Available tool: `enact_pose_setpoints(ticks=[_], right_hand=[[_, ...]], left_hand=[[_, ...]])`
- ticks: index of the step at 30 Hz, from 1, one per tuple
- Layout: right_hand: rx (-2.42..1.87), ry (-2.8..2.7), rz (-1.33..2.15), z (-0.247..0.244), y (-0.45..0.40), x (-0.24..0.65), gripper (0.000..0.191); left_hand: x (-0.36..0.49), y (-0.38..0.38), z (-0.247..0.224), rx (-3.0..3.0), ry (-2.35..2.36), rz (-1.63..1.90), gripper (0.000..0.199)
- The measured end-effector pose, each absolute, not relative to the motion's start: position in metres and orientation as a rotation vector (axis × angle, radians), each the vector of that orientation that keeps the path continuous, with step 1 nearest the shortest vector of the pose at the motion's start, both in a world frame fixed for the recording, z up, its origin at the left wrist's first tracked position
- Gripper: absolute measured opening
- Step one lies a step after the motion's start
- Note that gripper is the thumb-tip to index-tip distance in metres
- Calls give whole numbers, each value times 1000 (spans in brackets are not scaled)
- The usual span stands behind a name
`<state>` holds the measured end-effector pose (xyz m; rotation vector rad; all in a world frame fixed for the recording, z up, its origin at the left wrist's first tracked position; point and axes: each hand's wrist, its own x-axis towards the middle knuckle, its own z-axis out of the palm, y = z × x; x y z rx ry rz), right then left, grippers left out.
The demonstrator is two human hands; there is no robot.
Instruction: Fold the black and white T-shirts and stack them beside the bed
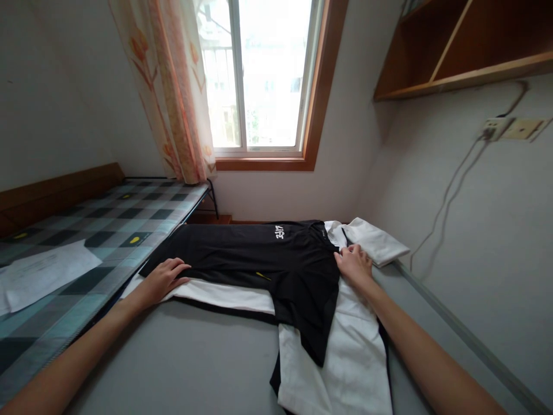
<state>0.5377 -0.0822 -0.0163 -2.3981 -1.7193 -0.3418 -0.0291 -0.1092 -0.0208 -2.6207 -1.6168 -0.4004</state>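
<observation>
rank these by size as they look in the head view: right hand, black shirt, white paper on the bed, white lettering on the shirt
1. Black shirt
2. White paper, cut off by the left edge
3. Right hand
4. White lettering

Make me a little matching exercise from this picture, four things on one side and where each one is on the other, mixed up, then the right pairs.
Things:
1. Right hand
2. Paper
3. Left hand
4. Flowered curtain

Places:
A. Lying on the checked bed
B. At the hem end of the black shirt
C. Hanging at the window
D. At the collar end of the black shirt

Right pairs: 1-D, 2-A, 3-B, 4-C
</observation>
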Motion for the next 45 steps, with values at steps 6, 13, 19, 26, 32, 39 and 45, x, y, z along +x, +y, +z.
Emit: enact_pose_setpoints(ticks=[6,13,19,26,32,39,45], right_hand=[[-2334,-1754,-478,-27,-78,542,41],[-2328,-1828,-530,-22,-80,547,38],[-2407,-1795,-426,-18,-88,552,37],[-2235,-1772,-455,2,-82,544,25],[-1812,-1982,-162,-13,-67,531,30],[-1796,-2076,-73,-36,-71,535,31],[-1785,-2042,-22,-35,-71,536,29]], left_hand=[[-14,-108,-13,-2636,-1578,-331,41],[-12,-126,-8,-2705,-1601,-379,38],[-9,-149,0,-2705,-1624,-360,36],[12,-130,18,-2792,-1664,-369,39],[99,-110,22,-3073,-1390,-535,35],[184,-95,28,-3397,-1043,-579,31],[219,-81,19,-3542,-814,-490,59]])
